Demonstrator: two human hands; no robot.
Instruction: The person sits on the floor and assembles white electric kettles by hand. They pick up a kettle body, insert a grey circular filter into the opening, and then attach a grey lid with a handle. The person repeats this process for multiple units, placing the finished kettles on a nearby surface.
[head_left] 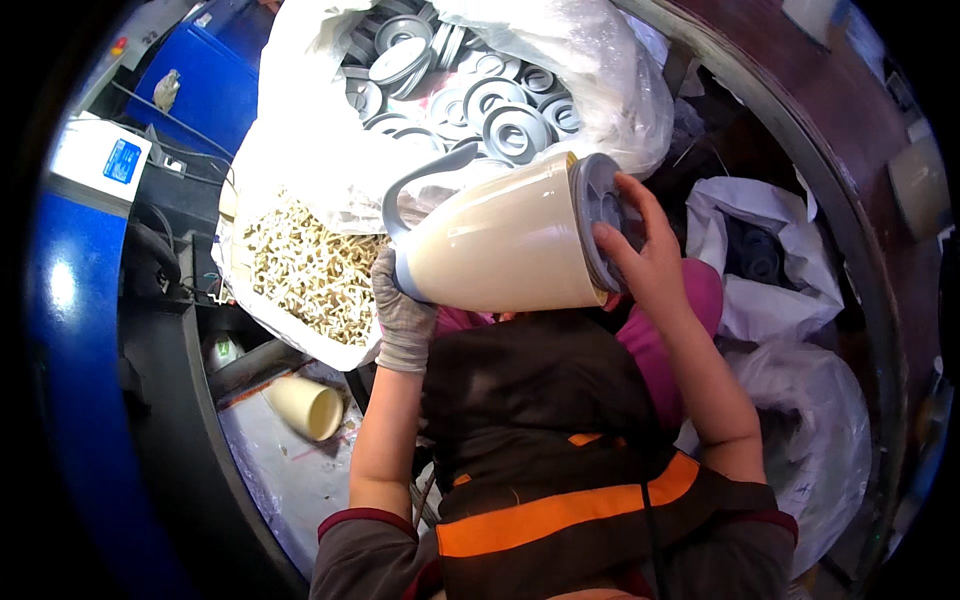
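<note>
L hand (403, 318), in a grey knit glove, is grasping the base end of a cream plastic pitcher (500, 240); most of its fingertips are hidden behind, so can't tell exactly how they wrap. R hand (652, 252), bare, has thumb + forefinger spread on the grey lid (603, 205) at the other end, gripping it; other R fingers partly hidden. Pitcher's on its side btwn the two hands, approx. level, above the brown apron (540, 375) w/ its orange stripe. Grey handle (394, 203) curves up just above the L fingers, on the far side.

Beyond both sets of fingers: big plastic bag (300, 95) full of loose round grey lids (517, 133). Just L of the L fingers: a sack (325, 350) of small cream plastic pcs (305, 270). Below L of the L fingers, a cream cup (298, 403) lies tipped over. R of the R fingers: white sack (780, 305) w/ dark round parts (758, 255) inside; nearer the body, a clear plastic bag (840, 440).
</note>
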